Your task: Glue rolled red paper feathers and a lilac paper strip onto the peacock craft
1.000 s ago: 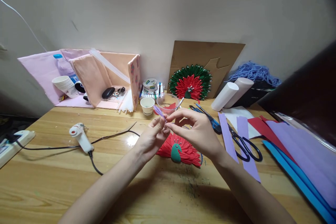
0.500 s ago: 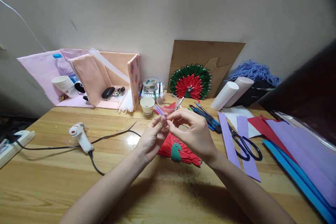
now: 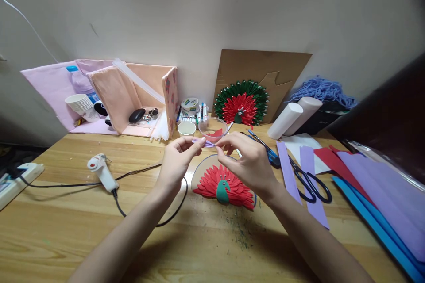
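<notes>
My left hand [image 3: 177, 161] and my right hand [image 3: 247, 161] are raised over the wooden table, each pinching one end of a small purple paper strip [image 3: 206, 143] stretched between their fingertips. Below them lies a red paper peacock fan with a green body [image 3: 223, 188] on a cardboard base. A clear plastic bowl [image 3: 212, 129] with red pieces stands just behind the strip, and a small paper cup [image 3: 186, 129] stands to its left.
A glue gun [image 3: 101, 172] with a black cord lies at left, a power strip [image 3: 18, 179] further left. Black scissors [image 3: 310, 183] rest on purple strips [image 3: 288, 172] at right, beside coloured sheets [image 3: 381, 199]. A finished green-red fan [image 3: 241, 104] leans on cardboard; a pink box [image 3: 139, 97] stands behind.
My hands have moved apart and slightly up, and the purple strip, earlier pinched upright between them, now lies stretched level. The red fan below shows more fully.
</notes>
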Tool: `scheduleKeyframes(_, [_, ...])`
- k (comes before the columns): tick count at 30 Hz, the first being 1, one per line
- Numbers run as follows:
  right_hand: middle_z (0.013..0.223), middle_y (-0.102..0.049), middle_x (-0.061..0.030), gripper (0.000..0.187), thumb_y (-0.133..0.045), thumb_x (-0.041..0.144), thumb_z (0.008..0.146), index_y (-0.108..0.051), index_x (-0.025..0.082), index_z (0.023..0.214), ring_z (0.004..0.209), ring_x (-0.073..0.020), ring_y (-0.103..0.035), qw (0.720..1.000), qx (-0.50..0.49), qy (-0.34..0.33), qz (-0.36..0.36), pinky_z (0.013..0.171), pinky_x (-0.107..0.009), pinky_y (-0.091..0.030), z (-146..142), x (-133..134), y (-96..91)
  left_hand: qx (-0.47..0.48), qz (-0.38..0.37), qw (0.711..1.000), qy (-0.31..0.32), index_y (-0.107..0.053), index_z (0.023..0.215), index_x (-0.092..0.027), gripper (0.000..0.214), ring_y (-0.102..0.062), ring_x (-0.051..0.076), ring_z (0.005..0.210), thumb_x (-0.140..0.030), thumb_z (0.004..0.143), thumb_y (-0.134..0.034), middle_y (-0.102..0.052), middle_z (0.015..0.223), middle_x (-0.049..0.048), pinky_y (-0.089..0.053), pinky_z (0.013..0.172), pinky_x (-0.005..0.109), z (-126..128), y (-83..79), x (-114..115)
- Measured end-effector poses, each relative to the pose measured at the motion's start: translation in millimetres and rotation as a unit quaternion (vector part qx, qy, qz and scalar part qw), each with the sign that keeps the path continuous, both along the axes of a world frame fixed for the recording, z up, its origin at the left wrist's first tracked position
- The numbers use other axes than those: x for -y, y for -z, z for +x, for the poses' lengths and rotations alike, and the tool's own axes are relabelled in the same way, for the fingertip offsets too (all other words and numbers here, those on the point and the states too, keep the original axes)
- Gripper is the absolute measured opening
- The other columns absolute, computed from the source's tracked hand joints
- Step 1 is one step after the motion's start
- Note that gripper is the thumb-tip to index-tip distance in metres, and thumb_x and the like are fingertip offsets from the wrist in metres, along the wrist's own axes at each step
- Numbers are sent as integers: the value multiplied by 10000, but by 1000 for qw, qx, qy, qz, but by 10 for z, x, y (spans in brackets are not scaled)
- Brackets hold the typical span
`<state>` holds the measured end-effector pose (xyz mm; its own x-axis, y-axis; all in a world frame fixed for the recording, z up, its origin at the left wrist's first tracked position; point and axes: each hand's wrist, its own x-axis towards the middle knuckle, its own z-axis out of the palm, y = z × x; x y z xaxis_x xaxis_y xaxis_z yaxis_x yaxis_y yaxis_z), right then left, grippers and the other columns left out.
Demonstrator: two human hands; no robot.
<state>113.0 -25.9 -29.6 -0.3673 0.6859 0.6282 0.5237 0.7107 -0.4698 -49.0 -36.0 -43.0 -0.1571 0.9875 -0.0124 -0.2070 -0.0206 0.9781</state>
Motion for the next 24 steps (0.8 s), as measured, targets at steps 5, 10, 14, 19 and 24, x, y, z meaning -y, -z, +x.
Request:
scheduleKeyframes(5, [804, -619, -27, 102, -519, 161, 821, -602, 213, 849, 697, -137, -568, 998, -45, -28, -22, 651, -289, -485, 4, -12, 0, 1, 5, 1000, 2, -687, 781, -129, 264, -560, 99, 670, -348, 642, -739, -669, 742, 37, -430, 683, 228, 13, -21, 17])
scheduleKeyframes(10, [828, -644, -38, 98, -538, 169, 830, -614, 215, 871, 728, -146, -587, 999, -36, -34, 13, 687, -305, -497, 15, -34, 20, 16, 9, 1000, -2, -685, 786, -126, 255, -552, 94, 668, -325, 638, -746, -666, 746, 35, -427, 686, 224, 17, -36, 29])
scheduleKeyframes(14, [852, -667, -50, 115, -544, 159, 832, -631, 211, 885, 789, -162, -611, 998, -31, -37, 49, 712, -319, -507, 16, -44, 31, 16, 18, 1000, -6, -682, 781, -122, 246, -551, 91, 664, -312, 640, -747, -659, 729, 31, -431, 683, 220, 13, -25, 38])
scheduleKeyframes(19, [814, -672, -46, 105, -562, 128, 813, -646, 184, 841, 755, -154, -614, 994, -74, -42, 63, 690, -310, -511, 11, -35, 24, -2, 35, 999, -2, -680, 829, -142, 253, -589, 100, 693, -323, 661, -735, -686, 775, 37, -459, 693, 220, 17, -24, 50])
scheduleKeyframes(24, [802, -666, -35, 81, -602, 158, 796, -666, 179, 840, 719, -141, -617, 988, -134, -50, -50, 657, -288, -516, 18, -25, 2, -9, 81, 997, -2, -673, 833, -162, 210, -641, 115, 787, -268, 665, -741, -708, 835, 30, -487, 754, 216, 27, -55, 74])
